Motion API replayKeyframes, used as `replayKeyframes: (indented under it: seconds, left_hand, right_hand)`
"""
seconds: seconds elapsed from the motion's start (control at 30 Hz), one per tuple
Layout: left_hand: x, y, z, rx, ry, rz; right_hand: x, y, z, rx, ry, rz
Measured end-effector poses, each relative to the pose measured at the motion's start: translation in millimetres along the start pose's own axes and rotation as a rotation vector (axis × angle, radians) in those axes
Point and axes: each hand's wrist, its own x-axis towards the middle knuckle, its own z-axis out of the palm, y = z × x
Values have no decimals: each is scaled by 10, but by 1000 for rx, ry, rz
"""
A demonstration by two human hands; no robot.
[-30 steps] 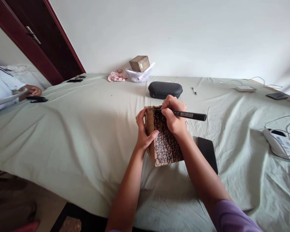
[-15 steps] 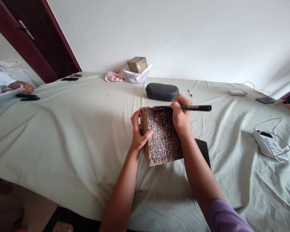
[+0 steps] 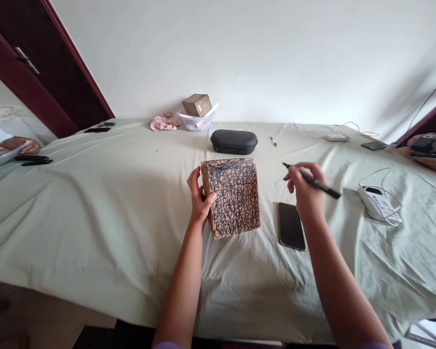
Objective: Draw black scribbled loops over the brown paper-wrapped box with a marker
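Observation:
A brown cardboard box [image 3: 234,196] covered in black scribbled loops stands on the pale green sheet [image 3: 105,203]. My left hand [image 3: 199,194] grips its left edge, thumb on the front face. My right hand [image 3: 305,189] is off to the right of the box, fingers closed round a black marker pen [image 3: 312,181] whose tip points up and left. A black phone [image 3: 291,226] lies flat on the sheet just below my right hand.
A black zip case [image 3: 234,141] lies behind the box. Farther back are a pink cloth [image 3: 163,121], a clear tub [image 3: 196,121] with a small brown box [image 3: 196,104], and a pen [image 3: 273,141]. A white device with cables [image 3: 378,205] lies right. Another person's hand [image 3: 23,144] is far left.
My right hand lifted the marker off the box top and swung out to the right. The phone under my arm has come into view. My left hand still holds the box.

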Motion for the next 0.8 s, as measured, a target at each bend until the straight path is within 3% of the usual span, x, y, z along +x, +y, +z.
replayKeyframes:
  seconds: [0.13, 0.27, 0.37, 0.47, 0.63, 0.7, 0.8]
  left_hand:
    - [-2, -62, -4, -116, -43, -29]
    - [-22, -101, -28, -190, -88, -132]
    - [-88, -43, -28, -275, -124, -248]
    - [-174, 49, -10, -323, -97, -301]
    - [-204, 91, 1, -304, -10, -273]
    - [-177, 70, -2, -269, 15, -229]
    - [-135, 36, -16, -241, 30, -172]
  right_hand:
    - [-299, 259, -307, 90, -187, 280]
    - [-373, 404, -269, 314, -271, 541]
    - [-437, 527, -211, 260, -354, 636]
    - [-509, 727, -223, 3, -418, 544]
    - [-524, 922, -315, -810, -635, 184]
    - [-508, 897, -339, -958, -732, 131]
    - [-488, 820, -357, -1004, -798, 67]
